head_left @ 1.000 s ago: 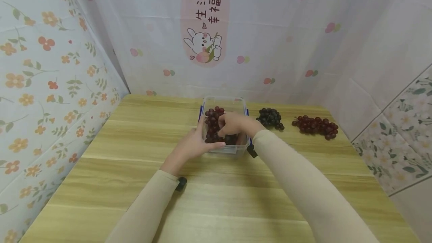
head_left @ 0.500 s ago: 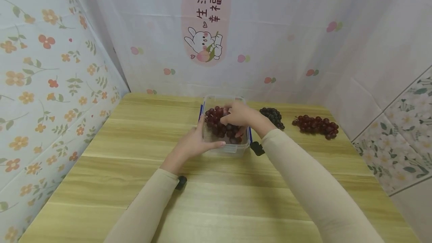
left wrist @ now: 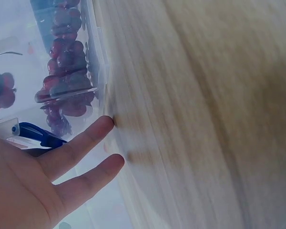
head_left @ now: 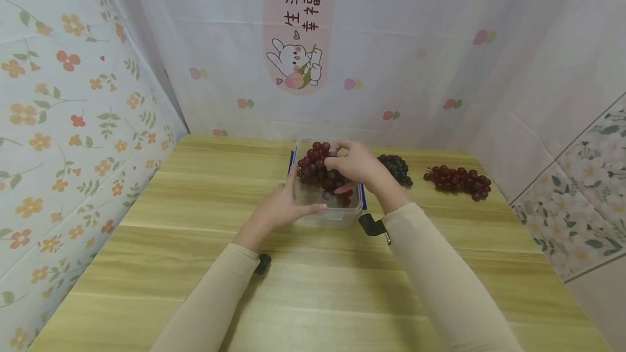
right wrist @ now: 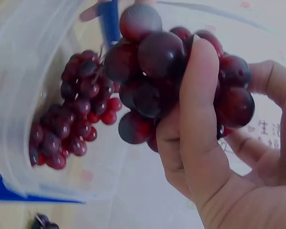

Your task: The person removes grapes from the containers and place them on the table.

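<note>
A clear plastic box [head_left: 335, 214] with blue side clips stands at the back middle of the table. My right hand [head_left: 361, 166] pinches a bunch of dark red grapes [right wrist: 159, 62] between thumb and fingers, over the box. Another bunch of red grapes [right wrist: 71, 114] lies inside the box, partly hidden in the head view by the held bunch and hand. My left hand [head_left: 280, 208] rests against the box's front left corner, thumb along the front rim. In the left wrist view, two of its fingers [left wrist: 86, 143] are straight and spread beside the box.
To the right of the box lies a bunch of black grapes [head_left: 396, 169], and farther right a bunch of red grapes [head_left: 457, 182]. The wooden table [head_left: 313, 287] ends at a printed curtain [head_left: 391, 69] behind and at the left.
My right hand has shifted up and slightly right, raising the grapes, and more of the box's near floor shows. The left hand stays in place.
</note>
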